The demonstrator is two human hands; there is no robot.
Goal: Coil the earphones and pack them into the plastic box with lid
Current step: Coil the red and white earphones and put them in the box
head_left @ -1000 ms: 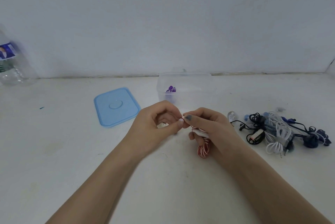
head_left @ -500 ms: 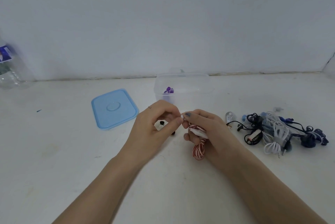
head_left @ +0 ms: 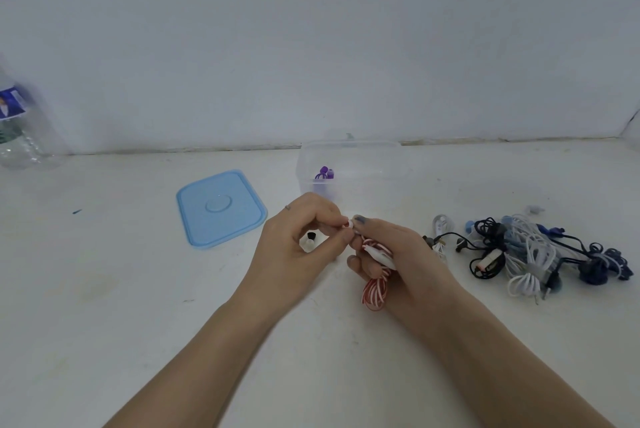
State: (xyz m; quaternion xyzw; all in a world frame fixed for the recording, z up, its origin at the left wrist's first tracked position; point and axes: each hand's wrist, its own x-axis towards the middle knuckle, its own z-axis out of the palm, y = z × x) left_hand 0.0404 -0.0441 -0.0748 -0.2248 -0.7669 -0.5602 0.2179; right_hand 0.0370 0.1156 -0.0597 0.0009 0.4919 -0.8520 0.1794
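Both hands work just in front of the plastic box (head_left: 349, 164): right hand (head_left: 398, 254) grips the red-white earphones (head_left: 375, 284) coil, left hand (head_left: 298, 240) pinches the cord end, probably to tuck it. Lid (head_left: 221, 208) lies left of the box, leaving it open for loading.

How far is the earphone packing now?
Done: purple earphones lie in the clear box. In hand: the left hand and right hand grip the red-and-white earphones. Left: the tangled pile, then the blue lid.
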